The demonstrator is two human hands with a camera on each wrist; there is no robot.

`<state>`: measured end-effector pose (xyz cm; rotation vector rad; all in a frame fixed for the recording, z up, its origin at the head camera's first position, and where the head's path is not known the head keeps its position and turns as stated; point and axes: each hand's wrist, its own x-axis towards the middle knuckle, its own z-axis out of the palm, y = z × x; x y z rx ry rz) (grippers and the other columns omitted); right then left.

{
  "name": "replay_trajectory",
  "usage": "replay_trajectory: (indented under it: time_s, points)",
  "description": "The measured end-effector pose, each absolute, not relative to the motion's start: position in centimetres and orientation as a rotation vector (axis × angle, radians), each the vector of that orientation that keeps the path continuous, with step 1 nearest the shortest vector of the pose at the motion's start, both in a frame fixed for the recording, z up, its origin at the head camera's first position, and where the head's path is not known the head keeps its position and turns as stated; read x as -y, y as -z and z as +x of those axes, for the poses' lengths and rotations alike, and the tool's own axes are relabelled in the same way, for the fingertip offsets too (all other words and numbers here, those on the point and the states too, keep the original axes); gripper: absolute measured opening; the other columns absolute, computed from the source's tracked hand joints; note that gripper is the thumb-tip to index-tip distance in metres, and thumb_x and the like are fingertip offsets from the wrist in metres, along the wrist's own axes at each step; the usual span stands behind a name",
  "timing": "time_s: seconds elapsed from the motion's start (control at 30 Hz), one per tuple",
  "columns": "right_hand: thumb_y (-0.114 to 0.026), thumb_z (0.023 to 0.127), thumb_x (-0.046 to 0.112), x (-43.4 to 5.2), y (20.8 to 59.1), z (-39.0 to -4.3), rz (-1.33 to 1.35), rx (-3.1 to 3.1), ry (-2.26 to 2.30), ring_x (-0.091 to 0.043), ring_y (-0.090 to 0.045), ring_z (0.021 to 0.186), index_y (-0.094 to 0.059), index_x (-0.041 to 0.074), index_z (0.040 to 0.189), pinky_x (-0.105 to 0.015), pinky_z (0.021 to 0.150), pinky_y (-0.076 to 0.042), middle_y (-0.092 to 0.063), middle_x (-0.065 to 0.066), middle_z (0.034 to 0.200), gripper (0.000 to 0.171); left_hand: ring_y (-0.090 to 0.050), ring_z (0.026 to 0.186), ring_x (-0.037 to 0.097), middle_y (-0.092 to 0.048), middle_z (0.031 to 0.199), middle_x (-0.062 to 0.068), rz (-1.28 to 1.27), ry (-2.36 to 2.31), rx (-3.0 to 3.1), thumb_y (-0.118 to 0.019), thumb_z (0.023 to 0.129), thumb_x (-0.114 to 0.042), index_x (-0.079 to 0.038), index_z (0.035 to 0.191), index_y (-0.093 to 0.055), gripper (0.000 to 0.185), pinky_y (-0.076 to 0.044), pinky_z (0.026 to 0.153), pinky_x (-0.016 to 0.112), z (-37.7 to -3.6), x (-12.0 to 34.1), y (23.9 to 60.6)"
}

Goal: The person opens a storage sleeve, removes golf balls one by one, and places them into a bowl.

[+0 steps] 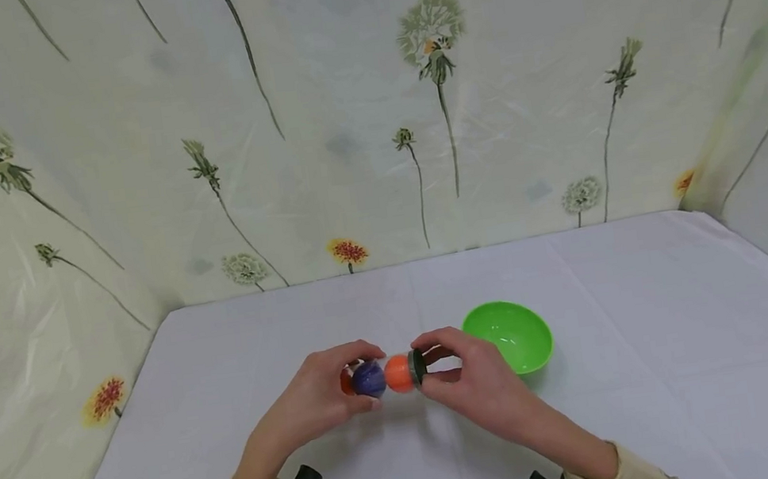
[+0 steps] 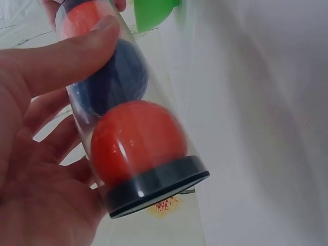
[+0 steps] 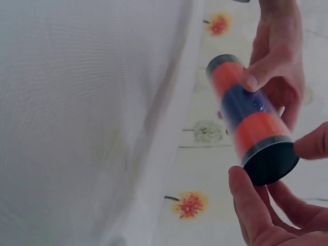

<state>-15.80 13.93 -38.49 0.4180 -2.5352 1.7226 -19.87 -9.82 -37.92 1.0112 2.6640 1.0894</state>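
A clear plastic tube (image 1: pixel 386 375) lies level between both hands, just above the white table (image 1: pixel 655 334). It holds an orange ball (image 2: pixel 136 141), a dark blue ball (image 2: pixel 115 77) and a second orange ball (image 2: pixel 82 18) in a row. A black cap (image 2: pixel 159 187) closes the left end. My left hand (image 1: pixel 361 376) grips the tube's body, thumb (image 2: pixel 77 51) across the blue ball. My right hand (image 1: pixel 431 363) pinches the other black cap (image 3: pixel 270 163) between thumb (image 3: pixel 248 200) and finger (image 3: pixel 312 146).
A green plastic bowl (image 1: pixel 511 336) stands on the table just right of my right hand and shows nothing in it. Sheeting printed with dandelions (image 1: pixel 356 131) walls the table in at the back and both sides.
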Motion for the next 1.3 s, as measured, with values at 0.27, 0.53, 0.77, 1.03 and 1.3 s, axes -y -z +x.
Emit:
replay_trajectory:
  time_s: [0.27, 0.53, 0.77, 1.03, 1.3]
  points:
    - [-0.074, 0.085, 0.013, -14.1, 38.6, -16.0, 0.436, 2.613, -1.702, -0.015, -0.063, 0.1, -0.062, 0.015, 0.121, -0.024, 0.079, -0.054, -0.062, 0.002, 0.114, 0.037, -0.057, 0.088, 0.011, -0.063, 0.109, -0.012, 1.009, -1.086, -2.703, -0.087, 0.075, -0.012, -0.019, 0.121, -0.062, 0.052, -0.05, 0.076, 0.029, -19.8, 9.8, 37.8]
    - [-0.073, 0.085, 0.019, -13.8, 38.5, -16.3, 0.335, 2.69, -1.665, -0.011, -0.065, 0.092, -0.066, 0.018, 0.116, -0.031, 0.07, -0.054, -0.066, 0.001, 0.111, 0.032, -0.053, 0.09, 0.01, -0.062, 0.107, -0.011, 1.018, -0.996, -2.814, -0.087, 0.072, -0.007, -0.019, 0.12, -0.062, 0.055, -0.05, 0.078, 0.03, -19.6, 9.4, 37.9]
    - [-0.072, 0.081, 0.016, -13.3, 38.6, -16.3, 0.217, 2.704, -1.641, -0.011, -0.065, 0.088, -0.068, 0.017, 0.109, -0.032, 0.068, -0.053, -0.067, 0.002, 0.102, 0.029, -0.055, 0.098, 0.011, -0.065, 0.111, -0.006, 1.086, -0.909, -2.869, -0.086, 0.072, -0.004, -0.016, 0.12, -0.063, 0.054, -0.048, 0.089, 0.038, -19.4, 9.1, 37.9]
    - [-0.076, 0.078, 0.021, -12.8, 38.5, -16.1, 0.164, 2.724, -1.529, -0.009, -0.064, 0.083, -0.069, 0.016, 0.107, -0.031, 0.066, -0.053, -0.067, 0.005, 0.099, 0.03, -0.056, 0.099, 0.013, -0.065, 0.112, -0.004, 1.099, -0.886, -2.869, -0.086, 0.072, -0.003, -0.014, 0.12, -0.062, 0.054, -0.049, 0.089, 0.038, -19.3, 8.9, 38.0]
    - [-0.075, 0.075, 0.021, -12.4, 38.3, -16.0, 0.192, 2.765, -1.32, -0.007, -0.065, 0.078, -0.069, 0.011, 0.108, -0.029, 0.065, -0.052, -0.069, 0.005, 0.099, 0.035, -0.055, 0.098, 0.012, -0.065, 0.112, -0.004, 1.106, -0.882, -2.87, -0.086, 0.073, -0.004, -0.015, 0.12, -0.062, 0.054, -0.05, 0.089, 0.036, -19.3, 8.8, 38.2]
